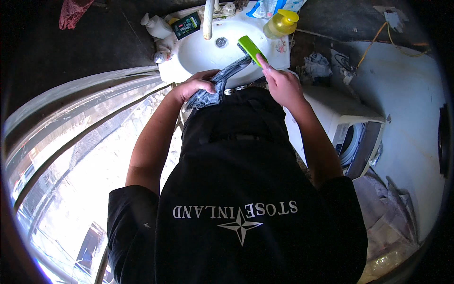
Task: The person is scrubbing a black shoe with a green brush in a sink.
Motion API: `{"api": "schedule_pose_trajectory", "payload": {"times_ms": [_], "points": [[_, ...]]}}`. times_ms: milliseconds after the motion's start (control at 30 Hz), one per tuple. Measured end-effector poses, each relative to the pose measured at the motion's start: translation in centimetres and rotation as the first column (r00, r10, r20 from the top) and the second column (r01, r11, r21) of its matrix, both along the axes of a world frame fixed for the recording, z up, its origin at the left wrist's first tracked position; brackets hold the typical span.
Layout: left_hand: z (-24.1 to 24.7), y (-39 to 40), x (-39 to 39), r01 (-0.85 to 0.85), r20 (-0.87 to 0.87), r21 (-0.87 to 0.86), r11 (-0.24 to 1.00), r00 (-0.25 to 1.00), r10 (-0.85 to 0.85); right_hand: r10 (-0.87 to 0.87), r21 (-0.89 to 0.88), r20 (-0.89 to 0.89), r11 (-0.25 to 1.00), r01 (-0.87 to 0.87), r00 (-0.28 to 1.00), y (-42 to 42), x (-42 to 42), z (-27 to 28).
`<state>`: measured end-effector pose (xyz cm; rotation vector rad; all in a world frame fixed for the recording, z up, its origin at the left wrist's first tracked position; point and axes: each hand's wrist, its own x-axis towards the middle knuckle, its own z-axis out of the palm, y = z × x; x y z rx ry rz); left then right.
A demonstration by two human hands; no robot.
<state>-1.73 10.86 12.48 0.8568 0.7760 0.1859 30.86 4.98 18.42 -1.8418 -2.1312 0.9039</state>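
My left hand [198, 85] grips a dark, soapy piece of cloth [230, 69] at the front left of a white washbasin [198, 53]. One narrow end of the cloth stretches up and to the right over the bowl. A green scrub brush [252, 49] is held in my right hand [282, 83], with a finger laid along its back. Its dark bristles meet or nearly meet the upper end of the cloth. The brush hides part of that end. The faucet spout [208, 21] reaches over the bowl beyond both hands, above the drain [221, 42].
A yellow pump bottle [281, 24] stands on the basin's right rim. On the left are a white pump bottle [158, 26], a dark green packet [186, 25] and a small jar [160, 57]. A white appliance [333, 106] stands to the right; a bright window [88, 149] lies left.
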Motion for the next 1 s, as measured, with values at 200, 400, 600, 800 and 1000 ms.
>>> {"api": "schedule_pose_trajectory", "payload": {"times_ms": [200, 400, 600, 800, 1000], "points": [[-0.2, 0.0, 0.5, 0.014, -0.025, 0.016, 1.0, 1.0, -0.013, -0.031, -0.058, -0.133, 0.998, 0.023, 0.991, 0.9, 1.3, 0.7], [0.9, 0.0, 2.2, -0.051, 0.022, 0.032, 0.998, 0.998, 0.051, -0.086, -0.007, -0.479, 0.996, 0.094, 0.874, 0.3, 1.8, 0.3], [0.3, -1.2, 3.5, -0.06, -0.014, 0.064, 0.996, 0.998, 0.061, -0.108, -0.156, -0.424, 0.987, 0.045, 0.899, 1.3, 3.4, -0.8], [-1.1, -1.6, 4.0, -0.118, 0.022, 0.095, 0.988, 0.993, 0.116, -0.061, -0.048, -0.428, 0.998, 0.045, 0.902, 1.2, 3.8, -2.0], [-1.6, -1.9, 4.1, -0.176, 0.028, 0.102, 0.979, 0.984, 0.173, -0.022, 0.021, -0.477, 0.999, 0.037, 0.878, 0.3, 3.2, -0.1]]}}
